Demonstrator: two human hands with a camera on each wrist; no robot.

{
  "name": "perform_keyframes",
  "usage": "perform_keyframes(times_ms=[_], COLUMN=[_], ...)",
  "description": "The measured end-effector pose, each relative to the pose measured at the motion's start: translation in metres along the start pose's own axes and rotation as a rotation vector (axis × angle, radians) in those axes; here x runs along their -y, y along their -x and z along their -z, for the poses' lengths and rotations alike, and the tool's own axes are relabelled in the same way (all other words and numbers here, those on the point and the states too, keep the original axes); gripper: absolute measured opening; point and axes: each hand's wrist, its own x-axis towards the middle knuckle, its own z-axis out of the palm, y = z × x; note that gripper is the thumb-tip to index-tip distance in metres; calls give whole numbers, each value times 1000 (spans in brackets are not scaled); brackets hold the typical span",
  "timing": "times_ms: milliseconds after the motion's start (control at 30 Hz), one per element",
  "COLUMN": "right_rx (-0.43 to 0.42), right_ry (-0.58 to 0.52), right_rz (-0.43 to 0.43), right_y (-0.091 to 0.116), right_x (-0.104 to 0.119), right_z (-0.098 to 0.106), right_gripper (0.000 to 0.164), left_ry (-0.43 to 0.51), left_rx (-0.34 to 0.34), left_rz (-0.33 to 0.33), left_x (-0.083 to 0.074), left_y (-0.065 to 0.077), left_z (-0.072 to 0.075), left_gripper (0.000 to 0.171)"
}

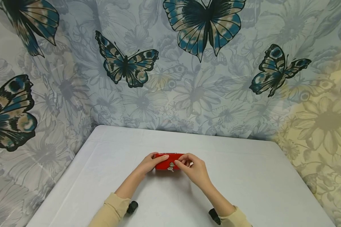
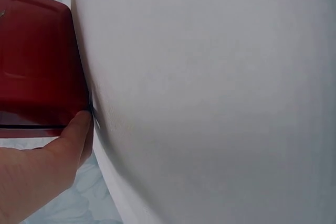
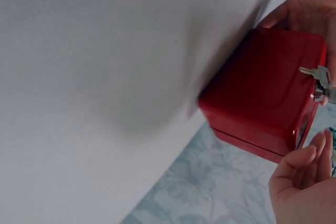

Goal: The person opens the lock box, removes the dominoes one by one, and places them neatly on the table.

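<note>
A red metal cash box (image 1: 162, 165) sits on the white table, its lid down along the seam. A lock (image 1: 171, 164) is on its front, with a key (image 3: 319, 75) in it and another metal piece hanging below. My left hand (image 1: 149, 163) grips the box's left end, thumb laid along the front of the top; in the left wrist view its fingertips reach the lower corner. My right hand (image 1: 197, 170) is at the right front, thumb and forefinger bent close together beside the lock. I cannot tell whether they pinch the lid's edge.
The white-covered table (image 1: 233, 176) spreads around the box. Behind it hangs a cloth (image 1: 187, 104) printed with butterflies and flowers. Each wrist wears a small black camera, seen at the left cuff (image 1: 132, 207) and the right cuff (image 1: 214, 216).
</note>
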Motion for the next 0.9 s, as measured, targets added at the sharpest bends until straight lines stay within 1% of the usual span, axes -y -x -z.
perform_keyframes(times_ms=[33, 100, 167, 267, 367, 433, 500, 667, 900], right_rx=[-14, -37, -39, 14, 91, 126, 139, 145, 151], right_ry=[-19, -64, -125, -230, -332, -369, -391, -406, -404], right_rz=[-42, -138, -237, -361, -438, -464, -474, -471, -482], right_y=[0, -1, -2, -1, 1, 2, 3, 4, 6], right_x=[-1, -4, -8, -12, -15, -16, -16, -16, -18], right_z=[1, 2, 4, 5, 4, 3, 3, 3, 5], right_gripper=[10, 11, 20, 37, 51, 57, 60, 60, 57], left_ry=[-1, -5, -8, -13, -19, -25, -30, -52, -110], left_rx=[-2, -5, -7, -7, -6, -4, -5, 2, 41], left_rz=[0, -1, -1, 2, 7, 11, 17, 34, -12], left_x=[0, 0, 0, 0, 0, -1, -1, -3, -4], left_y=[0, -1, -2, -1, -1, -1, -2, 0, 3], left_z=[0, 0, 0, 0, 1, 1, 2, 3, 8], left_gripper=[97, 97, 97, 97, 98, 99, 101, 103, 96])
